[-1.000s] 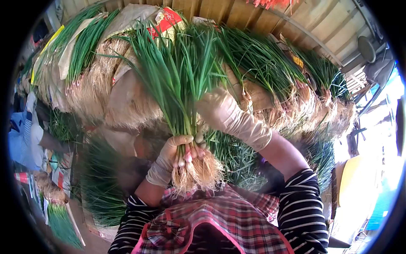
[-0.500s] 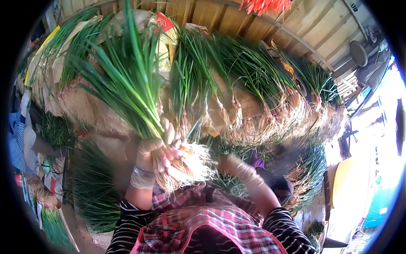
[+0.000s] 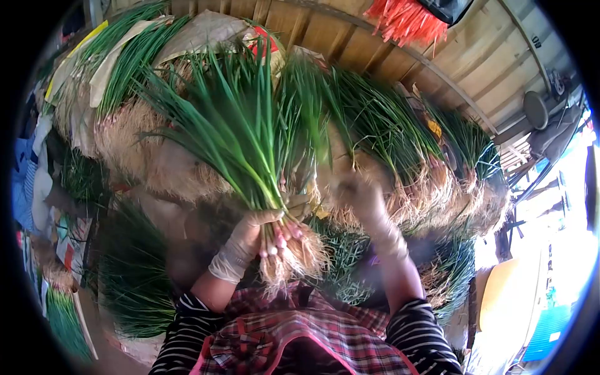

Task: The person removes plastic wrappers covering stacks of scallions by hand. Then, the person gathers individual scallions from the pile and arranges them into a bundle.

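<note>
My left hand [image 3: 265, 222], in a pale glove, is wrapped round a bunch of spring onions [image 3: 253, 156]. Their long green leaves fan up and to the left, while the pinkish bulbs and stringy roots [image 3: 290, 253] hang below my fingers. To the right, my gloved right hand [image 3: 362, 192] is over the front edge of the heap, close to the roots of more spring onions [image 3: 381, 112] lying there. Motion blurs its fingers, so whether it holds anything does not show.
Spring onions [image 3: 140, 69] lie across the root-covered heap at the back left. More greens [image 3: 134, 281] are at the lower left and below my right arm. A wooden wall [image 3: 350, 40] rises behind, with red strips [image 3: 403, 22] hanging before it. Another person's sleeve [image 3: 25, 181] shows at far left.
My left hand has moved right with the bunch, which has swung and come lower. My right hand has risen from near my lap to the edge of the heap. The view has shifted slightly.
</note>
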`<action>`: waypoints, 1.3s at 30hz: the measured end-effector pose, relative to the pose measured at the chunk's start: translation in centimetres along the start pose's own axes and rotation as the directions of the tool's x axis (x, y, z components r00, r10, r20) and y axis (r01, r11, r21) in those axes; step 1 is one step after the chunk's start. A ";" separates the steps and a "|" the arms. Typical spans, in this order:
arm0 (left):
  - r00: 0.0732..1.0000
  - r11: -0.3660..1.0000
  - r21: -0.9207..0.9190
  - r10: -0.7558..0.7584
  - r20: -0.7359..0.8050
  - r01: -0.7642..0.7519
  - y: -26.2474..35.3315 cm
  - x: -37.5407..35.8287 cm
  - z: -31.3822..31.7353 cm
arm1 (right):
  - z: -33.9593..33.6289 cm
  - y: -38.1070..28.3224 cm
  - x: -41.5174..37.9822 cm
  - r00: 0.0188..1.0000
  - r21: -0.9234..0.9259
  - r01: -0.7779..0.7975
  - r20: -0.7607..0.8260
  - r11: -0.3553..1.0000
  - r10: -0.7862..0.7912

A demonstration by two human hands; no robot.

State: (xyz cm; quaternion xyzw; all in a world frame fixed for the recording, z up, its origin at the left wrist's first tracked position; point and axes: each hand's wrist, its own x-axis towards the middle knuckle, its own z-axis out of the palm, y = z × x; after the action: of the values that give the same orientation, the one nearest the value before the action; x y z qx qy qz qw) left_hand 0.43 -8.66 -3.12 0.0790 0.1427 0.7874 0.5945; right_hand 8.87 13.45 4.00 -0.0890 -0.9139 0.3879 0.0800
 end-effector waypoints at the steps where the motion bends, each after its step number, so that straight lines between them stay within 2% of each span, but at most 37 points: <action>1: 0.995 0.998 0.033 0.062 -0.082 -0.059 -0.7 0.3 0.8 | 1.0 -0.4 -1.9 0.991 -0.106 0.122 0.063 0.987 -0.116; 2: 0.965 0.968 -0.127 -0.234 -0.120 0.219 -0.9 0.3 -1.3 | 2.5 0.2 -3.6 0.975 0.072 0.044 0.213 0.996 -0.059; 3: 0.981 0.991 -0.026 -0.133 -0.140 0.130 -1.1 0.3 -0.5 | 3.9 0.4 -5.2 0.934 0.218 -0.084 0.358 0.972 0.000; 4: 0.988 0.996 0.076 -0.029 -0.149 0.041 -1.2 0.3 0.6 | 3.8 0.8 -4.9 0.935 0.303 -0.148 0.352 0.942 0.034; 6: 0.985 0.998 0.047 0.051 -0.163 -0.044 -1.8 0.1 1.1 | 3.2 0.5 -3.2 0.933 0.468 -0.272 0.344 0.841 0.110; 7: 0.984 0.996 -0.064 -0.065 -0.165 0.056 -1.8 -0.3 0.3 | 4.2 0.4 -2.3 0.933 0.500 -0.277 0.344 0.820 0.106; 8: 0.982 0.997 -0.077 -0.015 -0.188 0.000 -2.1 -0.2 0.8 | 4.7 -1.4 -1.2 0.899 0.592 -0.400 0.402 0.700 0.174; 10: 0.970 0.988 0.015 0.152 -0.190 -0.152 -2.7 -0.2 1.6 | 6.8 -2.3 1.5 0.915 0.721 -0.403 0.295 0.564 0.276; 13: 0.982 0.994 -0.010 0.107 -0.155 -0.110 -2.6 -0.1 1.0 | 7.4 -2.5 2.6 0.936 0.949 -0.186 0.093 0.253 0.340; 14: 0.980 0.995 -0.008 0.094 -0.177 -0.097 -2.4 -0.2 0.9 | 7.8 -2.5 2.7 0.948 0.996 -0.075 0.059 0.038 0.314; 16: 0.976 0.998 -0.015 0.054 -0.213 -0.059 -2.5 -0.1 0.7 | 7.6 -2.4 1.9 0.972 0.958 -0.102 0.153 -0.267 0.179; 17: 0.964 0.998 -0.018 0.055 -0.260 -0.062 -2.7 0.1 0.4 | 7.0 -2.2 2.2 0.970 0.985 -0.160 0.168 -0.058 0.173; 18: 0.980 0.995 -0.049 0.074 -0.183 -0.084 -3.0 0.5 0.5 | 6.7 -2.1 3.2 0.951 0.975 -0.211 0.189 0.069 0.245; 19: 0.985 0.986 -0.082 0.135 -0.104 -0.144 -3.5 1.0 0.3 | 6.9 1.1 4.7 0.974 0.772 -0.033 -0.117 0.635 0.193; 20: 0.978 0.971 -0.120 0.205 -0.024 -0.206 -4.0 1.6 -0.2 | 5.5 2.8 5.6 0.975 0.498 -0.069 -0.150 0.864 0.165; 21: 0.992 0.961 -0.274 0.006 0.129 0.029 -2.8 0.1 -0.6 | 3.9 3.5 6.3 0.974 0.160 -0.107 -0.183 0.981 0.136; 22: 0.957 0.920 -0.381 0.028 0.289 0.088 -2.6 -0.7 -0.2 | 3.1 4.0 5.7 0.984 0.105 -0.104 -0.132 0.989 0.117; 23: 0.946 0.913 -0.398 0.050 0.320 0.086 -1.8 -1.4 -0.2 | 1.9 3.4 5.1 0.992 0.050 -0.094 -0.081 0.994 0.098; 24: 0.972 0.933 -0.360 0.074 0.223 0.011 -1.4 -1.9 0.3 | 0.9 2.8 4.4 0.996 -0.003 -0.079 -0.030 0.997 0.079; 25: 0.988 0.950 -0.308 0.098 0.123 -0.056 -1.1 -2.4 0.7 | 1.8 8.0 4.2 0.989 -0.170 0.136 -0.035 0.976 -0.145; 28: 0.942 0.962 -0.251 0.181 0.282 -0.110 -2.0 -0.1 1.0 | -0.1 9.1 5.3 0.955 -0.348 -0.289 -0.176 0.892 0.240; 29: 0.963 0.973 -0.178 0.184 0.195 -0.150 -2.5 -0.2 1.8 | -0.2 8.9 5.7 0.956 -0.516 -0.290 -0.189 0.806 0.223; 30: 0.972 0.974 -0.199 0.145 0.182 -0.108 -2.7 -0.2 2.4 | -0.5 8.8 6.2 0.959 -0.666 -0.284 -0.197 0.690 0.204; 32: 0.982 0.985 -0.115 0.140 0.131 -0.125 -2.6 0.0 2.0 | -1.7 9.5 8.9 0.955 -0.824 -0.199 -0.041 0.531 0.294; 33: 0.989 0.981 -0.155 0.128 0.076 -0.115 -2.4 -0.1 2.2 | -2.6 9.5 9.7 0.937 -0.888 -0.130 0.036 0.441 0.349; 34: 0.989 0.981 -0.143 0.137 0.053 -0.129 -2.3 -0.1 1.9 | -4.1 9.8 9.2 0.948 -0.662 -0.246 -0.010 0.708 0.319; 35: 0.989 0.982 -0.131 0.144 0.030 -0.139 -2.1 -0.1 1.6 | -5.7 9.6 8.6 0.956 -0.346 -0.290 -0.056 0.892 0.289; 36: 0.989 0.983 -0.114 0.146 0.007 -0.144 -2.0 -0.1 1.3 | -6.8 9.2 7.6 0.896 0.351 -0.333 -0.170 0.875 0.410; 37: 0.991 0.980 -0.151 0.136 0.011 -0.133 -2.1 0.1 0.9 | -7.6 10.6 7.3 0.926 -0.196 -0.324 -0.265 0.926 0.268; 38: 0.994 0.981 -0.167 0.106 0.018 -0.102 -2.2 0.1 0.6 | -8.2 12.7 7.1 0.958 -0.683 -0.261 -0.268 0.682 0.099; 39: 0.997 0.981 -0.182 0.076 0.025 -0.070 -2.2 0.2 0.3 | -8.3 13.3 6.9 0.983 -0.962 -0.162 -0.176 0.218 -0.046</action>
State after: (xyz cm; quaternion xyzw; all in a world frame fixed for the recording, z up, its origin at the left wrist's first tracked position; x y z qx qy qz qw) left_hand 2.45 -7.92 -3.55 0.0426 0.0580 0.8171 0.5720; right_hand 5.26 29.85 0.67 -0.1854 -0.9413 -0.2737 0.0683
